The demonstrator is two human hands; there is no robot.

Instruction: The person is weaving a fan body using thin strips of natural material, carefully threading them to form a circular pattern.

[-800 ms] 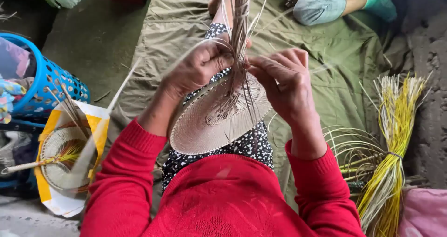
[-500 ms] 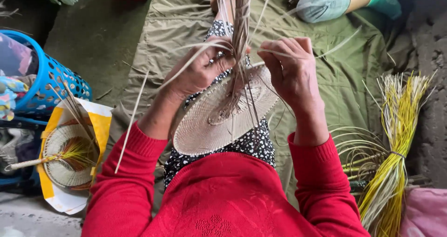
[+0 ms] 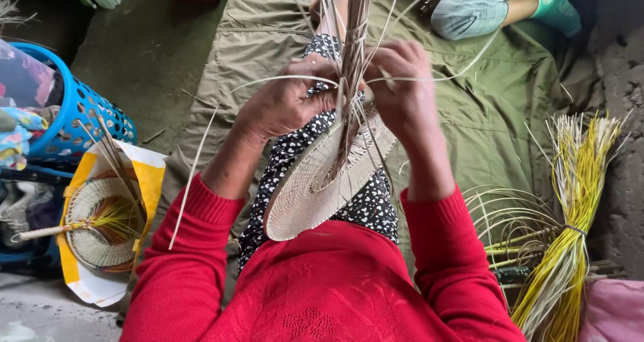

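A pale round woven disc (image 3: 315, 187) rests tilted on my lap, with a bunch of loose straw strands (image 3: 353, 26) rising from its far edge. My left hand (image 3: 285, 100) grips the strands at the disc's rim, and one long strand curves down past my left forearm. My right hand (image 3: 402, 90) pinches a thin strand that runs off to the upper right. Both hands meet at the base of the bunch. Red sleeves cover both my arms.
A bound bundle of yellow and pale straw (image 3: 567, 234) lies at the right on an olive cloth (image 3: 490, 114). At the left sit a blue plastic basket (image 3: 74, 124) and a yellow-white bag holding another woven piece (image 3: 100, 224). Another person's leg (image 3: 483, 3) shows at top right.
The disc has tipped more on edge and turned. My hands have come closer together at the bunch, and my right hand has pulled a strand out toward the upper right.
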